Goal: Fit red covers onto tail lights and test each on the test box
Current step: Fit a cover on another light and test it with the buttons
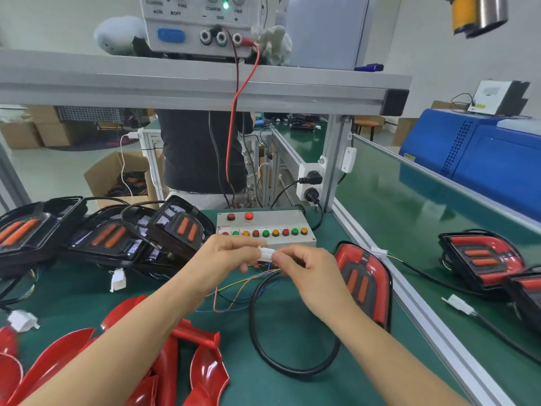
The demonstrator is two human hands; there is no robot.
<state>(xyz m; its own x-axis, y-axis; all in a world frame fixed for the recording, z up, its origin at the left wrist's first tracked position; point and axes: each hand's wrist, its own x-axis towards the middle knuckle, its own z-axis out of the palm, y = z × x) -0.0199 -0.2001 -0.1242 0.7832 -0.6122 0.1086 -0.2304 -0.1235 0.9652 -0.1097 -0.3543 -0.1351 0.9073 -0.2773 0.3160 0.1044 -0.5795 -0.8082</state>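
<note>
- Green counter [292, 385] carries a test box [265, 227] just beyond both hands.
- Left hand [225, 256] and right hand [307, 269] pinch one white connector [267, 254] between them, its long axis running left-right.
- Covered tail light [364, 281] lies just right, nearest the right hand.

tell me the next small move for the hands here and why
Probably push the two halves of the white connector fully together. Both hands, left and right, pinch it in front of the test box, and the covered tail light lies beside it.
</note>
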